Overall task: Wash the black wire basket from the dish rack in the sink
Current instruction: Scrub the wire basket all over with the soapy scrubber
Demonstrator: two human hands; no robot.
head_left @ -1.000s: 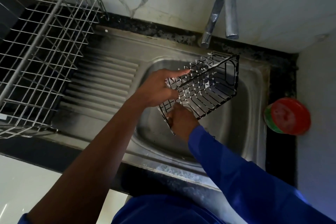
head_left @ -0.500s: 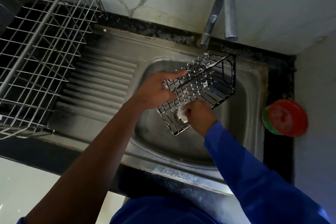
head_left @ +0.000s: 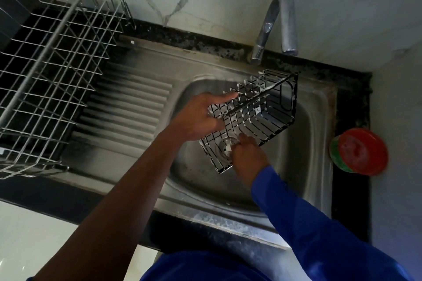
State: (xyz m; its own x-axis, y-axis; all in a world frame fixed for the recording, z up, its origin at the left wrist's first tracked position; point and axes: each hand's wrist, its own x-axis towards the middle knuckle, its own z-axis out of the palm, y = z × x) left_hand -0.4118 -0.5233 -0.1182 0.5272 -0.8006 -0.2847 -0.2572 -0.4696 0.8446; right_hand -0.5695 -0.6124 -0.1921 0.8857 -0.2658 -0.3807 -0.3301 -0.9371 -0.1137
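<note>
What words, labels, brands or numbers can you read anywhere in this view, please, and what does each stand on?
No text can be read.
Tub: its green side may carry print, but it is too blurred to read.
Basket, sink, tap, rack: no text shows.
</note>
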